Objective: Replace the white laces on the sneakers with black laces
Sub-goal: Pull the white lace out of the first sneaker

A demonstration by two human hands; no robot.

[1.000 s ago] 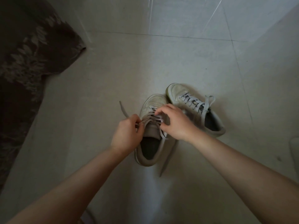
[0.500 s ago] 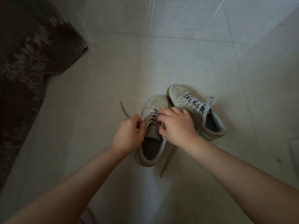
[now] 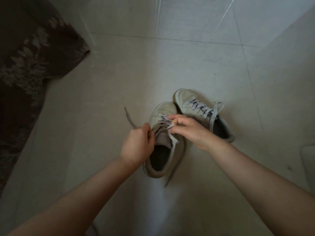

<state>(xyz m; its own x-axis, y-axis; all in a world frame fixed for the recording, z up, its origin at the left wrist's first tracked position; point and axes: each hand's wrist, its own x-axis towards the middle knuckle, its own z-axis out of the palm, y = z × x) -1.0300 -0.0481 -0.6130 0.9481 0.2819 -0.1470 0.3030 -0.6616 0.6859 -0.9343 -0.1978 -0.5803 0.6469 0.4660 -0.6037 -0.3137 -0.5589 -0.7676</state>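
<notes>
Two worn white sneakers stand side by side on the tiled floor. The left sneaker (image 3: pixel 163 143) has its white lace (image 3: pixel 173 139) partly loosened. My left hand (image 3: pixel 138 143) grips one lace end, whose tail (image 3: pixel 128 117) trails off to the upper left. My right hand (image 3: pixel 189 129) pinches a loop of the same lace above the tongue; the other lace end hangs down the shoe's right side to the floor. The right sneaker (image 3: pixel 202 114) sits untouched, fully laced with a loose bow. No black laces are in view.
A dark patterned rug or cloth (image 3: pixel 29 68) covers the left side of the floor. A pale object's edge (image 3: pixel 307 160) shows at the right border. Light grey tiles (image 3: pixel 187 65) stretch beyond the shoes.
My right hand has shifted right and lifted a loop of lace out from the left sneaker's eyelets. My left hand has held its grip on the other lace end in place.
</notes>
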